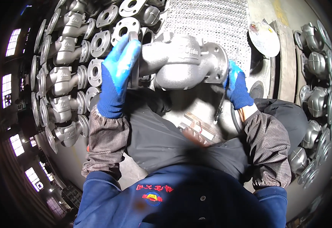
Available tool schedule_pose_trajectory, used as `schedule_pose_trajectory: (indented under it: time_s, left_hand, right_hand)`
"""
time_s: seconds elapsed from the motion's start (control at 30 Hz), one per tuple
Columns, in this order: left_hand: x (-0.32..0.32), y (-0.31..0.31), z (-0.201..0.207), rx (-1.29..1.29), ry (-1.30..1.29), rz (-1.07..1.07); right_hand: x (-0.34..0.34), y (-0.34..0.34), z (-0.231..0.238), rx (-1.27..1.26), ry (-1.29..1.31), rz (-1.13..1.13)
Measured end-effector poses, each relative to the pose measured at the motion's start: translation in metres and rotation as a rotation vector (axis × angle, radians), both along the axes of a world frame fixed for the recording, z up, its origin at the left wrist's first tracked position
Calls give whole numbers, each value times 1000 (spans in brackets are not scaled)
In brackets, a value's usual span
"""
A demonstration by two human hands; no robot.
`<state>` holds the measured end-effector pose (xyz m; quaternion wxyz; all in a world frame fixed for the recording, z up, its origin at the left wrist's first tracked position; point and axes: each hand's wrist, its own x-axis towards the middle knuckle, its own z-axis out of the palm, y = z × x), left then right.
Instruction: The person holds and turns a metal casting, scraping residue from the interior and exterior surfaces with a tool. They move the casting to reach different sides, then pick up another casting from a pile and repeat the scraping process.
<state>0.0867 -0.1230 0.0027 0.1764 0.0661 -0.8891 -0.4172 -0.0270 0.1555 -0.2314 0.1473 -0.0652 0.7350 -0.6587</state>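
A silvery cast valve body with a round flange at each end lies sideways in front of me, over the near end of a textured metal surface. My left hand, in a blue coated glove, presses against its left flange, fingers extended upward along the rim. At the opposite end my right hand, gloved alike, grips the edge of the right flange; its fingertips are partly hidden. Just below the right hand hangs a thin dark rod-like tool with a pale tip. Whether the right hand also holds it, I cannot tell.
Similar flanged valve bodies stand in rows at my left, and more castings line the right side. A textured metal surface stretches away ahead. A round pale disc sits beside it. A dark hose runs below my right hand.
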Motion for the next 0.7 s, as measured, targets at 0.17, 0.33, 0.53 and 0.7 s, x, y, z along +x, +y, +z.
schedule_pose_trajectory:
  time_s: [0.17, 0.33, 0.53, 0.7]
  left_hand:
    - [-6, 24, 28, 201, -150, 125]
    - [-20, 23, 18, -281, -66, -90]
    - [-23, 12, 2, -46, -6, 1]
    - [-12, -5, 7, 266, -106, 143]
  right_hand:
    - [14, -1, 73, 444, 421, 282]
    - [-8, 11, 54, 71, -205, 110]
    - [23, -5, 43, -72, -92, 147]
    - [19, -32, 65, -429, -643, -100]
